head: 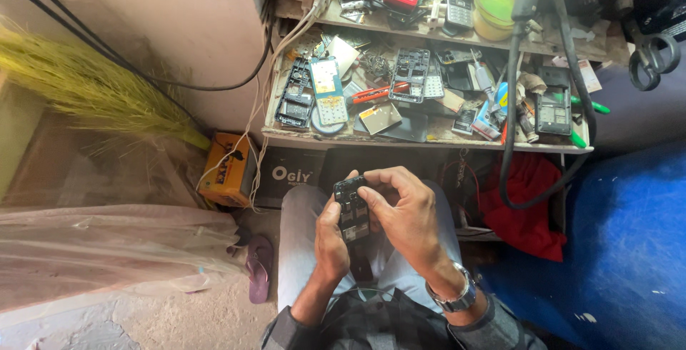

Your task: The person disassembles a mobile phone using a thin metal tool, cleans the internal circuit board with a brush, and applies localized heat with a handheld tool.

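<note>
A small dark phone body (353, 213) with its back off and its inner parts showing is held over my lap. My left hand (330, 239) grips it from the left side and below. My right hand (404, 214), with a metal wristwatch (456, 297) on the wrist, curls over the phone's upper right, its fingertips pressing on the top edge. The lower end of the phone is hidden between my palms.
A low workbench (429, 143) ahead carries several opened phones, circuit boards, a red cutter (379, 93) and screwdrivers. A black hose (511, 107) hangs at its right side. An orange box (229, 170) and a broom (93, 89) lie left; red cloth (525, 200) lies right.
</note>
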